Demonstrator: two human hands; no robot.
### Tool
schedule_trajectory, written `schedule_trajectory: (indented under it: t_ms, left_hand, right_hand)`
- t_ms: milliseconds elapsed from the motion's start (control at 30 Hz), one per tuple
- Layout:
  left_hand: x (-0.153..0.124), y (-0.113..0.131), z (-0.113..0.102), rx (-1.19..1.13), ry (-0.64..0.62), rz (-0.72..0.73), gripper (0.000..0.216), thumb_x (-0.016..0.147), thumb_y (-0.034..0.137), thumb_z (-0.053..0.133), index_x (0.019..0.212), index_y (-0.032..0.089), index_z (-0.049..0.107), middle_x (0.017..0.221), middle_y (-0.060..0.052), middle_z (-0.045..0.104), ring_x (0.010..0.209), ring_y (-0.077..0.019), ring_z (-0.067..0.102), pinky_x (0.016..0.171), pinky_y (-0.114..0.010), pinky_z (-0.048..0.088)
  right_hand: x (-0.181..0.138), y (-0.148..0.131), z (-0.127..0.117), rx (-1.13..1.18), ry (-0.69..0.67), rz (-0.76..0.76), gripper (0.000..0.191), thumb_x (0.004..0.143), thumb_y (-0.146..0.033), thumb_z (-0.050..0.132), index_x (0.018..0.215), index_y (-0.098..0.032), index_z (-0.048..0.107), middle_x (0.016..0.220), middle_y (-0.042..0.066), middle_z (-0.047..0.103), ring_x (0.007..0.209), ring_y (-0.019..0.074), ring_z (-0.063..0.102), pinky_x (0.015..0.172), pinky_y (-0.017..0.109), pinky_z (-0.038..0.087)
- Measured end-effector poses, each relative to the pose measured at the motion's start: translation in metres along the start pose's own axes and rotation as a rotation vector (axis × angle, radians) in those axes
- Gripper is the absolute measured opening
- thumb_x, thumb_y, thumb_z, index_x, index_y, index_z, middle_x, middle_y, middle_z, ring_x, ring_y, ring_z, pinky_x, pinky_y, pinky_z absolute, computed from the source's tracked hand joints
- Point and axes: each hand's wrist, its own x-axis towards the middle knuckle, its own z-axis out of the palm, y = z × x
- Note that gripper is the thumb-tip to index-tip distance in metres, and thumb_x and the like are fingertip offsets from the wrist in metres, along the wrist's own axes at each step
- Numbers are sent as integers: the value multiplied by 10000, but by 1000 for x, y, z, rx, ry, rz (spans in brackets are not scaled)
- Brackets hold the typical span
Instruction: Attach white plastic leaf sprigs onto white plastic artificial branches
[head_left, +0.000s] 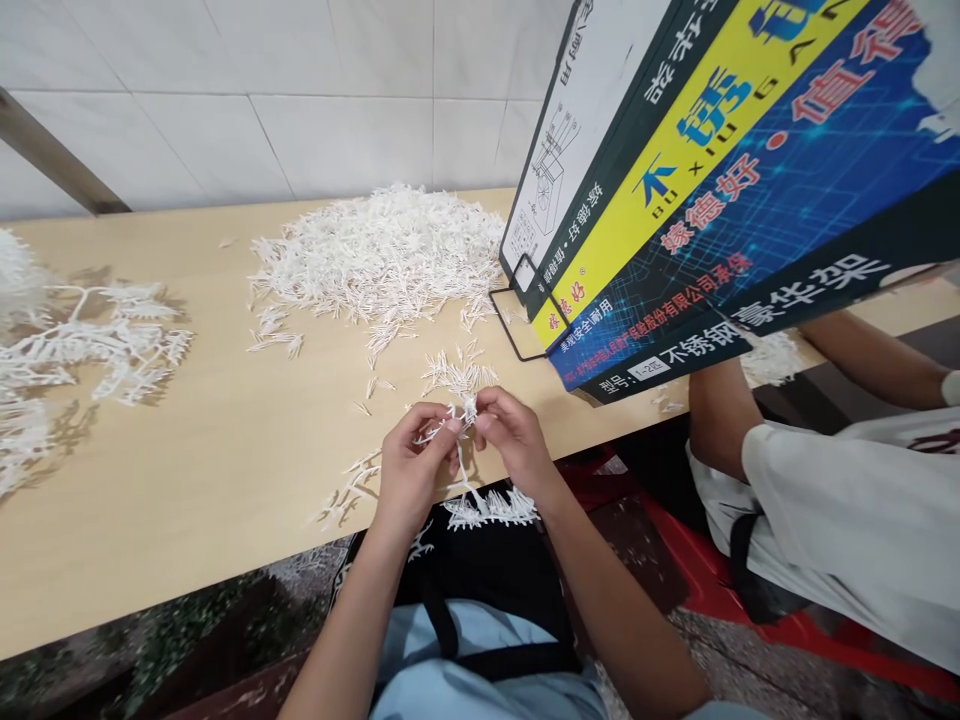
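Both my hands meet over the table's front edge around a white branching plastic sprig (466, 462). My left hand (417, 462) pinches the sprig's upper part between thumb and fingers. From the right, my right hand (517, 440) grips the same piece near its tip, fingers curled. The sprig's stem runs down between the hands, and a bristly spread of it hangs past the edge above my lap. Just beyond my fingertips lies a small heap of loose white slivers (459, 368). More white branch bits (352, 490) lie left of my left hand.
A large mound of white pieces (390, 255) covers the back of the table (225, 480). Bigger white branches (97, 345) lie at the left. A tall printed carton (675, 200) stands at the right, with a black wire frame (517, 325) at its corner. Beyond it sits another person (840, 500).
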Motion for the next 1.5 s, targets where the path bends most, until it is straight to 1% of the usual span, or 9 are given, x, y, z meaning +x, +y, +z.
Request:
schedule_trajectory:
  t_ms: [133, 333, 400, 500, 567, 800, 933, 1333, 1500]
  left_hand:
    - [1, -4, -3, 72, -24, 37, 264, 873, 417, 805, 952, 208, 666, 677, 42, 606, 500, -96, 551, 519, -233, 448]
    - [1, -3, -1, -33, -29, 34, 275, 875, 433, 802, 945, 200, 675, 723, 26, 629, 529, -94, 548, 540, -236, 468]
    - [1, 0, 0, -53, -31, 29, 276, 887, 442, 786, 931, 190, 683, 744, 17, 634, 530, -93, 554, 537, -235, 475]
    - [0, 3, 1, -93, -37, -17, 281, 905, 455, 749, 933, 181, 693, 734, 10, 633, 536, -110, 584, 527, -242, 487]
    - [0, 4, 0, -109, -45, -33, 264, 892, 431, 760, 949, 181, 695, 735, 11, 641, 538, -119, 603, 531, -247, 497]
    - [-1, -3, -2, 53, -113, 104, 178, 934, 360, 749, 974, 190, 711, 826, 13, 671, 561, -94, 620, 607, -245, 516]
    - [-1, -2, -2, 154, -123, 138, 193, 936, 365, 749, 920, 180, 697, 819, 16, 653, 557, -93, 619, 615, -249, 510]
    - [2, 2, -5, 131, -275, -109, 327, 960, 481, 698, 876, 175, 623, 635, 37, 596, 521, -116, 593, 581, -243, 489]
    - [3, 1, -4, -33, -187, -134, 329, 933, 490, 715, 941, 162, 696, 703, 12, 573, 564, -127, 558, 497, -252, 510]
  right_hand:
    - [0, -8, 7, -121, 91, -141, 432, 895, -370, 769, 1268, -288, 566, 1408, 100, 527, 1309, 260, 544, 931, 357, 565]
    - [-4, -7, 10, -227, 189, -354, 901, 871, -332, 787, 1574, -388, 227, 1677, 124, 276, 1515, 310, 364, 1069, 486, 539]
    - [-5, -8, 10, -320, 181, -370, 763, 893, -333, 775, 1529, -388, 357, 1675, 99, 297, 1518, 312, 364, 1116, 505, 508]
    - [-3, -13, 10, -513, 108, -323, 274, 935, -323, 746, 1201, -310, 683, 1587, 74, 442, 1488, 327, 405, 1191, 540, 435]
    - [0, -14, 10, -586, 99, -323, 154, 948, -322, 736, 1096, -278, 733, 1558, 85, 483, 1461, 329, 437, 1184, 544, 444]
    - [-2, -8, 8, -502, 144, -437, 73, 967, -231, 700, 988, -279, 751, 1431, 87, 605, 1400, 286, 517, 1004, 452, 579]
    - [-4, -11, 6, -485, 142, -414, 45, 968, -231, 681, 938, -262, 690, 1296, 85, 673, 1338, 288, 560, 1093, 504, 506]
    - [1, -20, 0, -281, -204, -181, 208, 1086, -290, 437, 945, -217, 572, 1195, 96, 575, 1106, 227, 605, 1037, 409, 481]
    - [3, -13, -6, -114, -147, -156, 142, 1048, -329, 571, 975, -223, 632, 1176, 80, 577, 1162, 250, 592, 1046, 406, 465]
